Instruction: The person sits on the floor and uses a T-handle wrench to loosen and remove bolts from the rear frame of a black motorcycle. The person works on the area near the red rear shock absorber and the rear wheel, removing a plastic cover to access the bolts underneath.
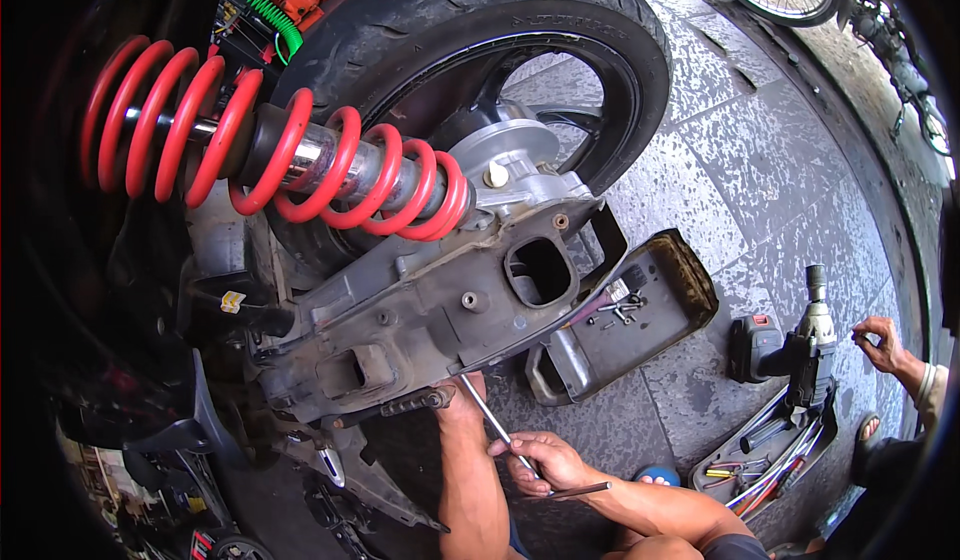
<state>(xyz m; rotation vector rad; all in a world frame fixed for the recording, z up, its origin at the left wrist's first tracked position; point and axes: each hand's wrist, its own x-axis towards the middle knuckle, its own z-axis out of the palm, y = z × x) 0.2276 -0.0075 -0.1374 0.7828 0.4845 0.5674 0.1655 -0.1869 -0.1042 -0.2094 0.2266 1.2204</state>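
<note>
A grey scooter engine casing point(420, 330) spans the middle below a red coil-spring shock absorber point(300, 170) and a black rear wheel point(640, 70). My left hand point(462, 400) reaches up to the casing's lower edge, its fingers mostly hidden beneath it. My right hand point(545, 460) grips a long metal wrench with a crossbar point(480, 405), whose upper end disappears at that same edge near my left hand. A dark plastic tray point(670, 310) holding several bolts lies right of the casing.
A cordless impact wrench point(810, 350) stands by a tool tray point(760, 460) at the right. Another person's hand point(885, 345) shows at the right edge. A motorbike point(880, 60) is parked at top right. Red machinery point(290, 0) and a green coiled hose point(265, 5) are at the top.
</note>
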